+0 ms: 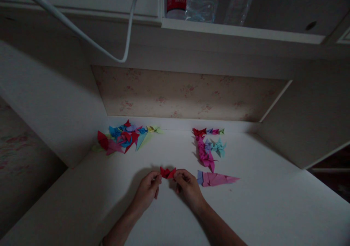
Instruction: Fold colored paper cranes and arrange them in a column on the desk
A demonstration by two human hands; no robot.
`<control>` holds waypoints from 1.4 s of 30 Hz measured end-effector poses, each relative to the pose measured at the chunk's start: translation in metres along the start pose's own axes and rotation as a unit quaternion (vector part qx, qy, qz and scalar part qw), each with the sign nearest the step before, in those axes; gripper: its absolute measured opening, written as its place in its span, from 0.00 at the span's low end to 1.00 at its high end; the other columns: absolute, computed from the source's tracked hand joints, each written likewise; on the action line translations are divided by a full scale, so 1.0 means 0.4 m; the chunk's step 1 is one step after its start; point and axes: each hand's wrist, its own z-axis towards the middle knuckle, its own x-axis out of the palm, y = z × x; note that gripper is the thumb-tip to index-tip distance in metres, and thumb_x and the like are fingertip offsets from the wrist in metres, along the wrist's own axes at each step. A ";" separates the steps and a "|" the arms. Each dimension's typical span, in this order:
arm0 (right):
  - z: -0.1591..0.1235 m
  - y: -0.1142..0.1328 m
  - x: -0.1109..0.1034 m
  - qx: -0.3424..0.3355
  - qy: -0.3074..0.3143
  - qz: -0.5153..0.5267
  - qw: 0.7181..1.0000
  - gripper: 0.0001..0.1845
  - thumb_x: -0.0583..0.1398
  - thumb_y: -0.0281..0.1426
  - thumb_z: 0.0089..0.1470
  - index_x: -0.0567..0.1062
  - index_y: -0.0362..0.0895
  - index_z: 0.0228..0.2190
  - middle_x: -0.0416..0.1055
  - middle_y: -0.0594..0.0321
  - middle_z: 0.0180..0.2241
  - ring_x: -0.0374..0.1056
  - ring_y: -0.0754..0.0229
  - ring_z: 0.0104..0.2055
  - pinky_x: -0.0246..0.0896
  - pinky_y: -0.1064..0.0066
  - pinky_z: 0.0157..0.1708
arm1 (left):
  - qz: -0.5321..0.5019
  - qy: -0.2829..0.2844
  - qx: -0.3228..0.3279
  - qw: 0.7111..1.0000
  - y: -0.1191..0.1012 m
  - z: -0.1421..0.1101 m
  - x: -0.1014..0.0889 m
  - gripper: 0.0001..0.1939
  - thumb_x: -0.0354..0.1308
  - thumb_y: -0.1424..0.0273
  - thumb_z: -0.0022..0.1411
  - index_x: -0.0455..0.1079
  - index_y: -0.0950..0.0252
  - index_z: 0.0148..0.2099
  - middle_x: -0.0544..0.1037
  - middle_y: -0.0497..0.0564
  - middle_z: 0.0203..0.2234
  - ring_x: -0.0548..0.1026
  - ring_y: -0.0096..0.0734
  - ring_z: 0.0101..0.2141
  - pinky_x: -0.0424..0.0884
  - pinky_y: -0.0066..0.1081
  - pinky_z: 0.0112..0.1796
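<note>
A small red origami piece (167, 173) is stretched between my two hands, just over the white desk. Its left tip is pinched by my left hand (149, 189), thumb and fingertips pressed together. On the other side my right hand (189, 188) pinches the right tip, with the remaining fingers curled in. The red paper has pointed ends and a raised fold in the middle. Right of my right hand lies a flat pink folded paper piece (218, 179) with a blue-violet end.
Colourful folded papers (123, 136) are heaped at the back left of the desk (273, 202). Several magenta, red and turquoise origami pieces (203, 149) lie at the back right. A white cable (95, 47) hangs overhead, beside a shelf (240, 31) holding bottles (203, 2).
</note>
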 end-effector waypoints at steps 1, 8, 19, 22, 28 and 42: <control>0.000 -0.001 0.000 0.001 0.001 -0.001 1.000 0.16 0.64 0.43 0.49 0.74 0.42 0.29 0.66 0.69 0.21 0.57 0.69 0.17 0.50 0.75 0.16 | -0.001 0.000 -0.002 1.000 -0.003 -0.001 0.000 0.19 0.53 0.53 0.58 0.67 0.65 0.33 0.64 0.41 0.21 0.60 0.17 0.14 0.55 0.21 0.15; -0.009 0.011 0.007 0.012 0.011 -0.004 1.000 0.16 0.65 0.43 0.49 0.74 0.43 0.29 0.64 0.70 0.19 0.56 0.68 0.18 0.51 0.75 0.17 | -0.002 -0.009 -0.011 1.000 -0.018 -0.001 0.002 0.19 0.54 0.52 0.58 0.65 0.65 0.31 0.60 0.38 0.15 0.58 0.20 0.13 0.54 0.22 0.16; -0.015 0.022 0.005 0.018 0.025 -0.037 0.999 0.16 0.62 0.43 0.51 0.74 0.42 0.28 0.61 0.71 0.17 0.52 0.68 0.17 0.45 0.75 0.18 | -0.006 -0.004 -0.008 1.000 -0.009 0.000 -0.002 0.19 0.54 0.52 0.57 0.65 0.65 0.31 0.61 0.39 0.16 0.58 0.20 0.14 0.53 0.22 0.17; -0.020 0.034 0.011 0.016 0.021 -0.045 0.999 0.16 0.63 0.43 0.50 0.74 0.42 0.27 0.59 0.72 0.16 0.50 0.69 0.17 0.43 0.75 0.17 | -0.005 0.002 -0.005 1.000 -0.013 -0.001 -0.001 0.19 0.54 0.53 0.58 0.65 0.65 0.32 0.62 0.39 0.17 0.58 0.19 0.14 0.53 0.22 0.17; -0.017 0.027 -0.002 0.003 0.024 -0.065 0.998 0.17 0.62 0.45 0.51 0.73 0.43 0.27 0.61 0.70 0.18 0.52 0.68 0.18 0.45 0.75 0.18 | 0.003 0.002 -0.010 1.000 -0.009 -0.001 0.001 0.20 0.54 0.52 0.58 0.66 0.65 0.31 0.62 0.40 0.16 0.58 0.20 0.14 0.53 0.22 0.17; -0.046 0.212 -0.084 0.035 0.167 -0.347 0.922 0.11 0.57 0.32 0.53 0.79 0.45 0.28 0.69 0.67 0.20 0.61 0.65 0.19 0.52 0.76 0.20 | 0.039 0.068 0.003 0.997 -0.022 -0.033 0.033 0.20 0.54 0.52 0.58 0.69 0.65 0.30 0.65 0.44 0.21 0.61 0.23 0.21 0.56 0.23 0.22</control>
